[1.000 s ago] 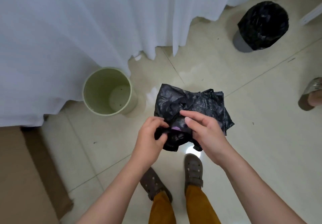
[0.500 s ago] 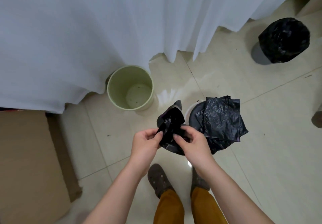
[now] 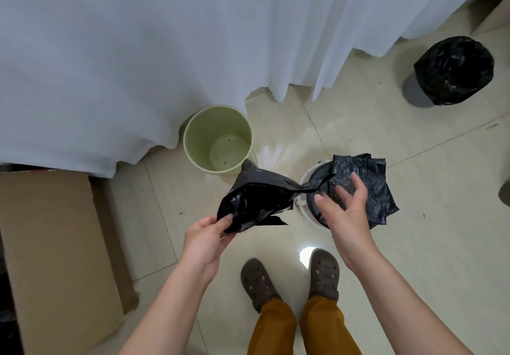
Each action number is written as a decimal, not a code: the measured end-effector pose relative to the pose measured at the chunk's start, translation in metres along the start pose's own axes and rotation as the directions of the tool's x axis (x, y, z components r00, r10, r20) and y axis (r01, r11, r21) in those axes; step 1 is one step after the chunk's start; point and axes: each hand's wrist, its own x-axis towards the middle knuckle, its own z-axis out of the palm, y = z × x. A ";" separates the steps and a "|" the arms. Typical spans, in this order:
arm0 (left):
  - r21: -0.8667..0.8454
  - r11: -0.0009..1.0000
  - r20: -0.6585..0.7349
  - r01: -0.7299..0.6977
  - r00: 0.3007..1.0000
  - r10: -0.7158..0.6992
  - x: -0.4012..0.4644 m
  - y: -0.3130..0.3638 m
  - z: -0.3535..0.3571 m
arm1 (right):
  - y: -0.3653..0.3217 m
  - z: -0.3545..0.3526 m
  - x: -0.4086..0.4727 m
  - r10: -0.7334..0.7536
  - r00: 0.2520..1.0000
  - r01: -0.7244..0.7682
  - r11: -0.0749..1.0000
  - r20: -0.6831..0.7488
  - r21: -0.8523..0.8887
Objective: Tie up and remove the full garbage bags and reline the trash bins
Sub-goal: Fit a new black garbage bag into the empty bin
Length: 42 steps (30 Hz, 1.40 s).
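Head view: left hand [image 3: 205, 240] pinches black bag [image 3: 254, 203] slanting up-right; right hand [image 3: 346, 211] spread, empty.

Left hand [image 3: 205, 240] now alone pinches one black bag [image 3: 254, 201], pulled clear of the stack [image 3: 364, 183]; right hand [image 3: 345, 211] has let go, fingers spread over the stack.

A white pleated fabric curtain [image 3: 138, 51] hangs across the top, its hem reaching the glossy beige tiled floor [image 3: 414, 216]. A flat brown cardboard box [image 3: 49, 244] lies at the left edge, partly under the curtain. Two dark brown perforated clogs [image 3: 289, 277] stand below mustard-yellow trouser legs [image 3: 298, 330].
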 end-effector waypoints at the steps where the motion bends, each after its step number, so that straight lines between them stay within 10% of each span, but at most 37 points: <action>1: 0.018 1.000 0.021 0.009 1.000 -0.010 -0.002 -0.001 0.001 | -0.001 0.003 -0.004 -0.018 1.000 0.019 0.998 0.025 -0.053; 8: 0.289 0.955 0.259 -0.073 0.966 -0.004 -0.017 -0.009 0.015 | 0.012 0.030 -0.026 0.043 0.931 0.070 0.953 0.362 -0.294; 14: 0.436 0.893 0.459 -0.114 0.882 -0.111 -0.025 -0.012 0.014 | 0.019 0.033 -0.025 -0.059 0.943 0.171 0.930 0.327 -0.325; 19: 0.210 0.975 0.327 0.066 0.936 -0.133 -0.022 -0.012 0.012 | 0.020 0.021 -0.018 -0.060 0.974 0.130 0.936 0.218 -0.326; 33: 0.150 0.988 -0.211 -0.023 0.976 0.055 -0.004 -0.004 -0.004 | 0.024 0.000 -0.007 -0.163 0.955 0.062 0.927 -0.247 -0.371; 39: 0.270 0.963 0.002 -0.003 1.000 0.002 -0.007 -0.005 -0.004 | 0.016 -0.002 -0.001 -0.056 0.985 -0.078 0.690 -0.161 -0.720; 42: 0.376 0.926 0.106 -0.036 0.994 -0.004 -0.014 -0.008 0.002 | 0.007 0.005 -0.010 -0.188 0.981 0.088 0.660 -0.050 -0.746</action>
